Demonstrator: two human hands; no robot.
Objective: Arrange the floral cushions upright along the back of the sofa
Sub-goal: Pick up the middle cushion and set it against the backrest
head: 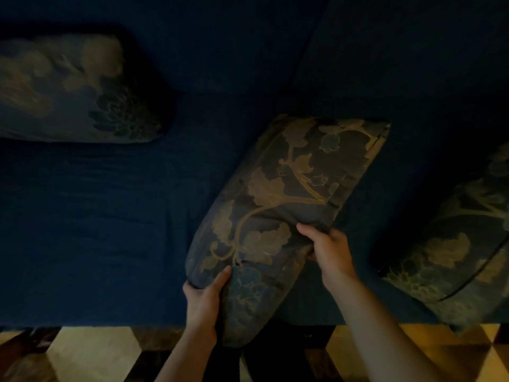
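Centre cushion [286, 216] is held over the dark blue sofa [96, 230] seat, tilted, long axis running from 7 to 1 o'clock. Left hand [205, 301] clamps its near corner at 7 o'clock, thumb on top, fingers hidden underneath. Right hand [329, 250] pinches the right edge at 4 o'clock, thumb over the fabric, fingers tucked beneath. Fabric bunches at both grips, so I judge it soft, light and floppy (no stiffness to lean on). Woven cover looks grippy, unlikely to slip. Best hold: two adjacent corners or opposite edges, so it hangs square rather than folding. Second floral cushion [71, 89] sits at 10 o'clock near the backrest; a third [451, 249] lies at 3 o'clock, near the seat's front edge. Lighting is dim, detail limited.
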